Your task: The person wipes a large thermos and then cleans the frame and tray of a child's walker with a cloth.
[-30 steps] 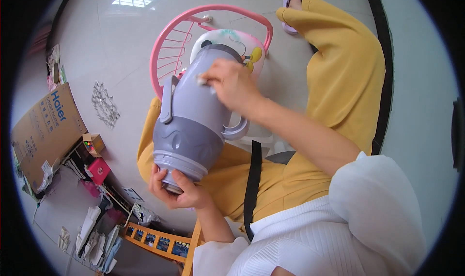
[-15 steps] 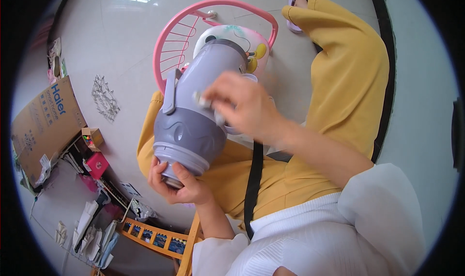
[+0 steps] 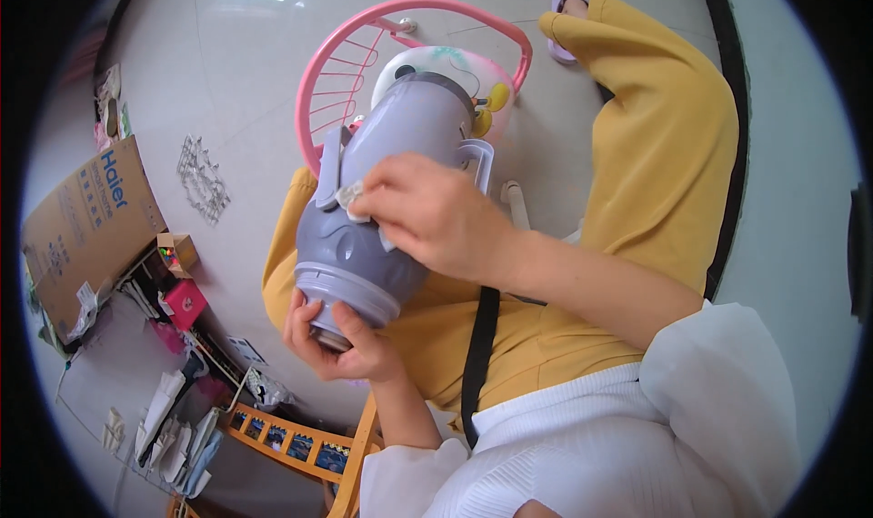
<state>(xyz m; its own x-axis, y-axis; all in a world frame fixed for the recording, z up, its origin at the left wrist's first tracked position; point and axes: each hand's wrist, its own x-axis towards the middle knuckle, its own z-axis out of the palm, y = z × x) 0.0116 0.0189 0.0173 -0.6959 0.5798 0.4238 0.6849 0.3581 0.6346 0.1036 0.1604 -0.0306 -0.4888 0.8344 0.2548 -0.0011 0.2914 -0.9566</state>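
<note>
A large two-tone lilac and grey-purple thermos (image 3: 405,127) lies tilted across my lap, its far end over a child's chair with a pink frame (image 3: 314,72). My left hand (image 3: 338,341) grips the neck at its near end, thumb on one side and fingers on the other. Pinched in my right hand (image 3: 436,211) is a small white wipe (image 3: 349,197), pressed to the thermos body near the base of one side handle (image 3: 331,168). On the other side a second loop handle (image 3: 486,159) shows partly behind my right hand.
My legs in yellow trousers (image 3: 659,154) flank the chair. To the left are a wire rack piece (image 3: 202,180) on the floor, a cardboard box (image 3: 95,231), a small box (image 3: 177,252) and a pink box (image 3: 185,304). A wooden chair (image 3: 300,445) stands at the lower left.
My right hand has moved left and slightly down the thermos, bringing the wipe to the handle's base. The far loop handle shows more. My left hand keeps its hold.
</note>
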